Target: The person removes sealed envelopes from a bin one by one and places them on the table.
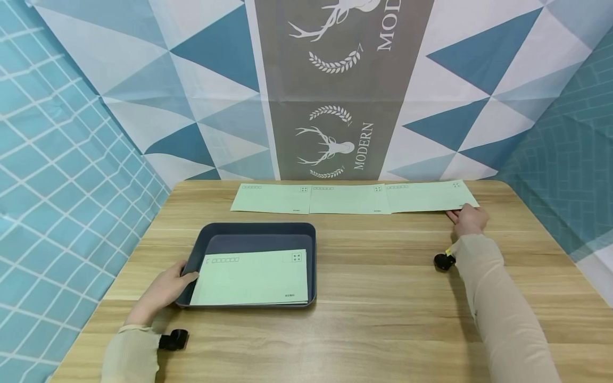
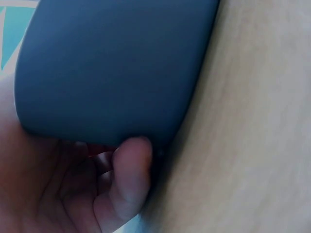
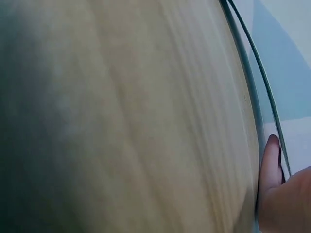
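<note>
At its left side, a dark blue tray [image 1: 258, 229] is gripped by my left hand [image 1: 167, 284], with the thumb over the rim. The left wrist view shows fingers curled against the outer wall of the tray [image 2: 112, 68]. Pale green envelopes [image 1: 254, 279] lie stacked inside. My right hand [image 1: 470, 219] pinches the near right corner of another pale green envelope [image 1: 426, 197] at the back of the table. In the right wrist view that envelope [image 3: 265, 80] appears as a thin edge raised off the wood, partly hidden by the hand.
Two more envelopes, a left one [image 1: 273, 199] and a middle one [image 1: 349, 199], continue the row along the back edge of the wooden table [image 1: 364, 298]. Behind stands a patterned cloth backdrop [image 1: 335, 96]. Black wrist cameras hang by both sleeves.
</note>
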`<state>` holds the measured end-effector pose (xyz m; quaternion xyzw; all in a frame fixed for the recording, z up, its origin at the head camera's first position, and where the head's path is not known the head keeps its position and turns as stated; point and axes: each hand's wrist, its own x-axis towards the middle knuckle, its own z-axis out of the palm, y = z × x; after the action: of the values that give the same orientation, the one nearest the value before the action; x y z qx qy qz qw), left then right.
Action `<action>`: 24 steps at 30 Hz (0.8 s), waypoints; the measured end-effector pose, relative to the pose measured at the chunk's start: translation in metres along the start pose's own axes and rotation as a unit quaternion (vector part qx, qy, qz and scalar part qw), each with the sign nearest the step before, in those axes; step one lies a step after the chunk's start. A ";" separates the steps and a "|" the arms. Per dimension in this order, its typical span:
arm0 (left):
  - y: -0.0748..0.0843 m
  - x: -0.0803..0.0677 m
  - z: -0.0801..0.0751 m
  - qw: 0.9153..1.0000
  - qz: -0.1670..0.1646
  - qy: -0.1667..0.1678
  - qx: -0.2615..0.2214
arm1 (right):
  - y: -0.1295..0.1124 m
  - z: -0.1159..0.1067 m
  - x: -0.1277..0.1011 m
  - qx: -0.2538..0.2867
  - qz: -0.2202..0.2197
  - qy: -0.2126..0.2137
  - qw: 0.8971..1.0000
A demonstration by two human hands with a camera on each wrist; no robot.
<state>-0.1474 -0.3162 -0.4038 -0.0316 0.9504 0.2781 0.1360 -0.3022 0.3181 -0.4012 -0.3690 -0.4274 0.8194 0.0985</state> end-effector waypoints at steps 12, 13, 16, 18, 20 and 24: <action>-0.004 0.001 0.003 1.000 0.000 0.003 -0.010 | 0.003 0.003 0.004 -0.155 -0.032 0.055 0.986; -0.004 0.001 0.003 1.000 -0.001 0.003 -0.010 | 0.003 0.002 0.005 -0.159 -0.033 0.060 0.985; -0.004 0.001 0.003 1.000 -0.001 0.001 -0.011 | 0.003 0.001 0.008 -0.160 -0.033 0.075 0.984; -0.004 0.000 0.003 1.000 -0.001 0.001 -0.014 | 0.003 0.001 0.010 -0.158 -0.031 0.083 0.984; -0.004 0.001 0.003 1.000 0.000 -0.002 -0.014 | 0.002 0.001 0.011 -0.136 -0.025 0.086 0.987; -0.003 0.001 0.002 1.000 0.001 -0.001 -0.012 | 0.001 0.001 0.008 -0.104 -0.009 0.080 0.991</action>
<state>-0.1478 -0.3176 -0.4068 -0.0315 0.9469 0.2895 0.1362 -0.3084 0.3211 -0.4056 -0.4377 -0.5043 0.7376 0.1003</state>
